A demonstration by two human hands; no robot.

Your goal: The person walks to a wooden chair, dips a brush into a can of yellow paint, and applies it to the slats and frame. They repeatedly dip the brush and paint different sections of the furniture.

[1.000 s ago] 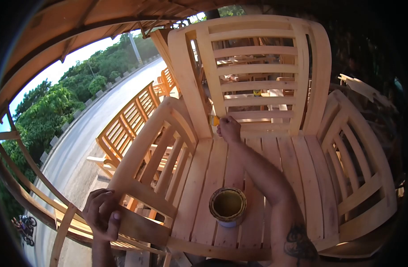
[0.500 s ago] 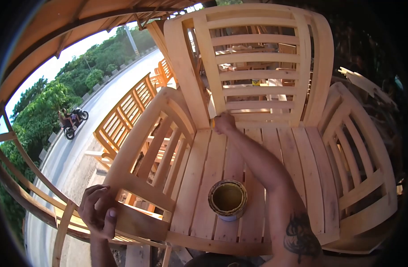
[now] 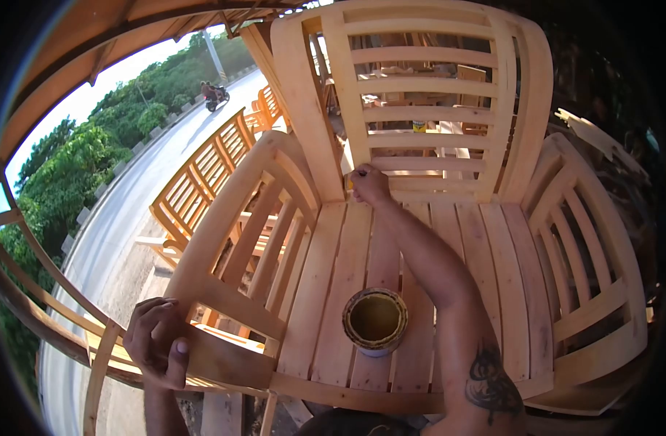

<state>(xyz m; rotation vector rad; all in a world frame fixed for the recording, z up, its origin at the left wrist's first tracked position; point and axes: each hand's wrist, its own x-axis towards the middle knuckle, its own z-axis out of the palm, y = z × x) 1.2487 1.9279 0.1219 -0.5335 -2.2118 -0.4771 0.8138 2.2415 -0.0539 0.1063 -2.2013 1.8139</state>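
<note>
Pale wood is filling the frame: a slatted chair (image 3: 318,291) is facing the camera, and the right hand (image 3: 370,186) is working at the centre of the frame, where the seat is meeting the backrest (image 3: 427,83). Its grip is clenched around what is looking like a small brush (image 3: 349,183). Only a yellowish sliver is showing at the left of the fist, so I cannot tell its shape. The left hand (image 3: 157,341), in the lower left of the frame, is clasping the front end of the armrest (image 3: 235,207), fingers curled over the edge and bracing the chair. An open can (image 3: 375,320) with a yellowish inside is standing on the seat slats, lower centre, just beside the right forearm.

Doing this stroke well, in my judgement, is meaning running the brush along the grain of the upright. The tip should be pressing into the corner joint so no bare wood is showing in the crack, with light pressure so nothing is running down onto the seat. The forearm is passing close to the can, so any pull back is calling for a lifted elbow, clear of the rim
</note>
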